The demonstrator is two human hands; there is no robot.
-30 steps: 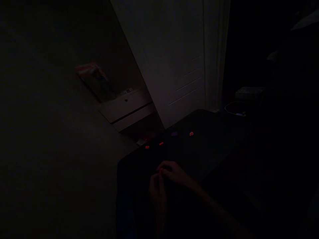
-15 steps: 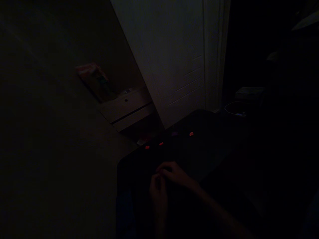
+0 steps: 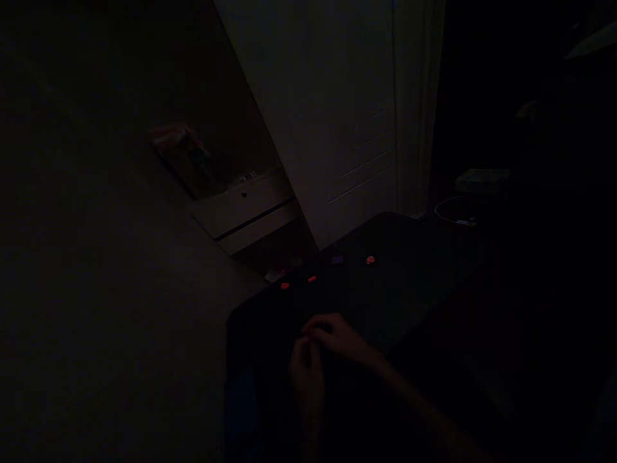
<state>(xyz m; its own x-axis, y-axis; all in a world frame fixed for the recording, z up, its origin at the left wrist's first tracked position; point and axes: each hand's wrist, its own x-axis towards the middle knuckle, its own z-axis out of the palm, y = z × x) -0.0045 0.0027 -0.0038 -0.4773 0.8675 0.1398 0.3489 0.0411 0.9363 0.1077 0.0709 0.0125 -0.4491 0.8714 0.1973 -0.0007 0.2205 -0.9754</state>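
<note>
The room is very dark. My left hand (image 3: 307,370) and my right hand (image 3: 340,335) meet over the near part of a dark table (image 3: 400,289). Fingertips of both are pinched together around a tiny reddish piece (image 3: 312,332), too dim to name. Beyond them on the tabletop lie a small orange-red piece (image 3: 285,285), a short orange-red bar (image 3: 312,278), a dark purple block (image 3: 337,260) and, farther right, another rounded orange-red piece (image 3: 370,260).
Past the table's far edge stands a pale door or panel (image 3: 337,116). To its left is a light drawer unit (image 3: 245,212) with a red-and-white item (image 3: 176,145) nearby. A white cable loop (image 3: 448,206) shows at the right. Blue cloth (image 3: 241,405) lies near the lower left.
Both hands stay nearly in place, with their fingertips together. The picture has grown a little darker, and the pieces on the table have not moved.
</note>
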